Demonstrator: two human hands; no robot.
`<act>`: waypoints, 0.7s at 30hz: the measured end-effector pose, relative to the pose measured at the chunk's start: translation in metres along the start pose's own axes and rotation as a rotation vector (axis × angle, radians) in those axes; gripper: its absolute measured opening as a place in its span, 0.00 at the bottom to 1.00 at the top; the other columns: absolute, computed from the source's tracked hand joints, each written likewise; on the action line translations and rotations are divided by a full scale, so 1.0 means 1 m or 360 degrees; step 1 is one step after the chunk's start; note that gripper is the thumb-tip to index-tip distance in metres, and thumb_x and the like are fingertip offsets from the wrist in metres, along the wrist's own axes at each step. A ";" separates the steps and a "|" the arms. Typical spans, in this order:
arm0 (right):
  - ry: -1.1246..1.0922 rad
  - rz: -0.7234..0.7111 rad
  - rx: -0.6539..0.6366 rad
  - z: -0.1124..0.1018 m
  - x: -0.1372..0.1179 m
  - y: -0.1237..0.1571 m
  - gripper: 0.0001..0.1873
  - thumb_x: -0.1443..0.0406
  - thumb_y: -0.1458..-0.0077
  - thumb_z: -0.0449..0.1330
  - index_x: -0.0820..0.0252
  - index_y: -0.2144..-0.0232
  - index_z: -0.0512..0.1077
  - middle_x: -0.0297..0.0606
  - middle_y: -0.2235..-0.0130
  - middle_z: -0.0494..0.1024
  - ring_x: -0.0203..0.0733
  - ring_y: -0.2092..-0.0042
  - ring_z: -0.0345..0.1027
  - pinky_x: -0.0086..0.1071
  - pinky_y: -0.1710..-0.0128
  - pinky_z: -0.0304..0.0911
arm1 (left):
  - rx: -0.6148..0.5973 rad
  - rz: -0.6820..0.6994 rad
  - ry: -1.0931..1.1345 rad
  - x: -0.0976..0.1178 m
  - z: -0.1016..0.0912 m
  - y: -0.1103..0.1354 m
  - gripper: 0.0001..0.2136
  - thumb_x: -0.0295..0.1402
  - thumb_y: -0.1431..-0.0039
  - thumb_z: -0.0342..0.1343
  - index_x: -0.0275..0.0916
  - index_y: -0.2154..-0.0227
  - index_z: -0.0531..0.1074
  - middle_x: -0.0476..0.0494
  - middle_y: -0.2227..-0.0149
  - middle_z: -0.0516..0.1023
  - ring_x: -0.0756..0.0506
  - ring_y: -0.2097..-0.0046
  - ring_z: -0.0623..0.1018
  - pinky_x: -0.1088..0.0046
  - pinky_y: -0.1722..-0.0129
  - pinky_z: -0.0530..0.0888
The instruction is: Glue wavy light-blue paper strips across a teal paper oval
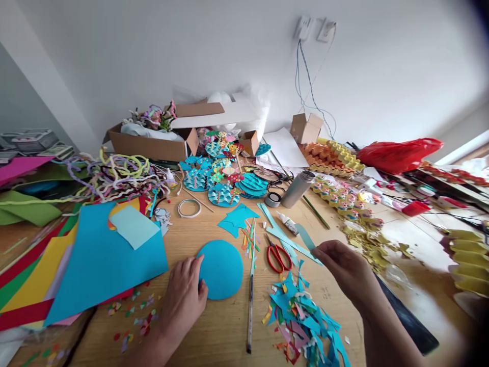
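Between the thumb and fingers of the right hand, one pale blue paper strip is pinched by its near end, the grip narrow and closed on it. Its long axis slants from the fingertips up and to the left, the free end pointing away from the person, toward the small white bottle just beyond the grip. Dark print shows on that bottle's label, too small to read. It lies tilted, its long axis running roughly the same way as the strip's.

Left of the grip, loose pale strips lie crossing one another on the table. Nearer the person, and also left of the pinch, is a pair of red-handled scissors, its handles toward the person and its blades pointing away. Below the grip spreads a heap of blue and mixed paper scraps. Farther left, a thin dark stick points nearly straight away from the person.

Well left of the pinch, the left hand rests at the left edge of a blue circle, which lies flat. Its index finger and thumb are spread apart along that edge; whether they pinch it, one cannot tell. Beyond the grip, a grey metal flask leans to the right.
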State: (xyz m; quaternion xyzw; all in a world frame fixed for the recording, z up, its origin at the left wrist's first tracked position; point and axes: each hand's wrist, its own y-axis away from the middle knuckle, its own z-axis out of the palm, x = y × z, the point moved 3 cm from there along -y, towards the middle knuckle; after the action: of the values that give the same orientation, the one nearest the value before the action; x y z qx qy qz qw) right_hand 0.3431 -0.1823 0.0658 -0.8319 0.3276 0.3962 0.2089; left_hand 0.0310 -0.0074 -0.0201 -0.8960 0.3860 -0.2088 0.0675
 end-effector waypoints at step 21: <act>-0.1104 0.0244 -0.0502 0.150 -0.079 0.044 0.22 0.49 0.57 0.67 0.59 0.75 0.67 0.31 0.78 0.70 0.35 0.75 0.66 0.27 0.76 0.62 | 0.0082 -0.0035 0.0123 0.000 -0.002 0.000 0.22 0.23 0.46 0.48 0.36 0.47 0.64 0.39 0.56 0.72 0.39 0.54 0.70 0.56 0.53 0.68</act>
State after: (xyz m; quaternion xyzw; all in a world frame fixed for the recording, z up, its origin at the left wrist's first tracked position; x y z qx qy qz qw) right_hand 0.1961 -0.0917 0.0350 -0.6436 0.2338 0.7139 0.1466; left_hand 0.0305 -0.0069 -0.0186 -0.8895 0.3729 -0.2538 0.0734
